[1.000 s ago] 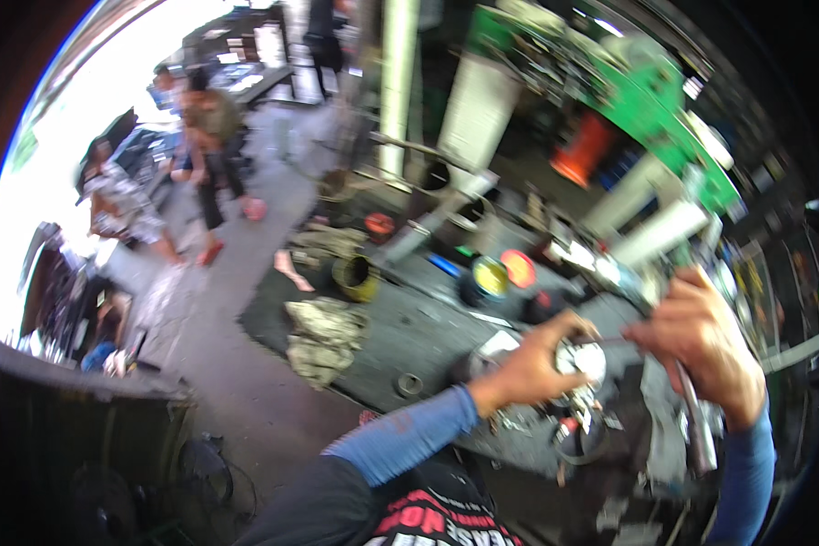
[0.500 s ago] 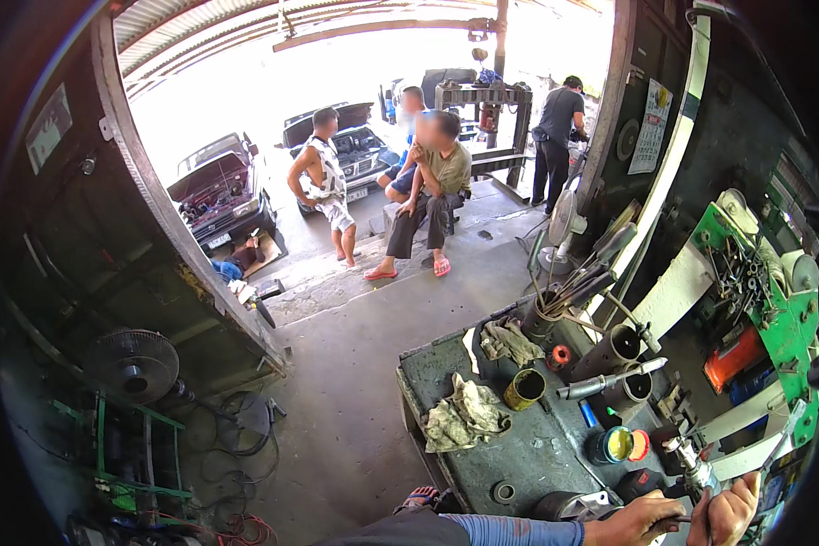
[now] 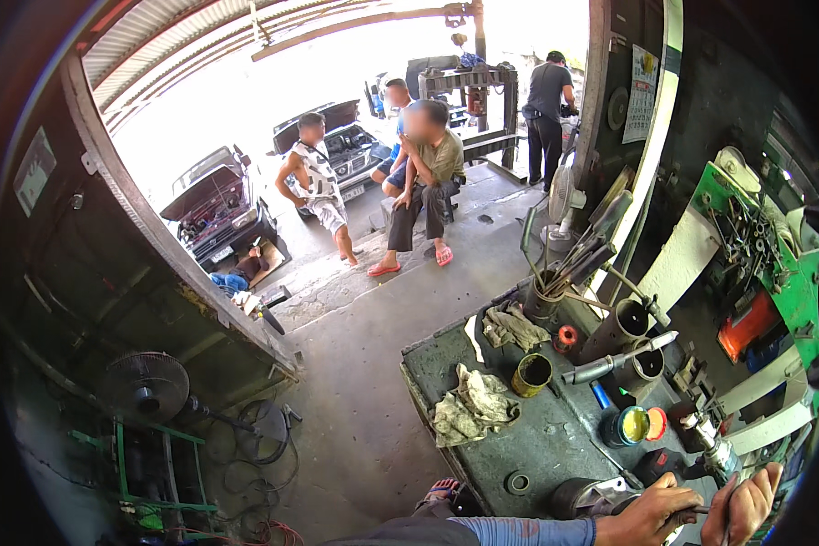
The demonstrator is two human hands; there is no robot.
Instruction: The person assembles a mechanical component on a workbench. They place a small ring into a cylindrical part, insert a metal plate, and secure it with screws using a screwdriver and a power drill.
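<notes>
At the lower right my left hand (image 3: 653, 515), below a blue sleeve (image 3: 528, 530), is closed around a thin dark metal rod (image 3: 700, 510). Close beside it, my right hand (image 3: 748, 502) also has its fingers wrapped round the rod. What the rod belongs to is hidden. Just beyond the hands lies a silver metal tool (image 3: 717, 452) with a round fitting. A dark cylindrical part with a grey bracket (image 3: 601, 496) rests left of my left hand. Nearby are a metal ring (image 3: 517, 482) and an open tub of yellow paste (image 3: 635, 426) beside its red lid (image 3: 656, 424).
The dark workbench (image 3: 555, 446) carries stained rags (image 3: 473, 407), a yellowish can (image 3: 531, 372) and upright metal tubes (image 3: 630, 318) with long tools. A green rack (image 3: 796, 282) stands right. Fans, cables and a green frame (image 3: 168, 464) lie left. Several people are beyond the doorway.
The view has shifted slightly, so the bench and hands sit a little differently in the picture. Both hands keep their grip on the rod.
</notes>
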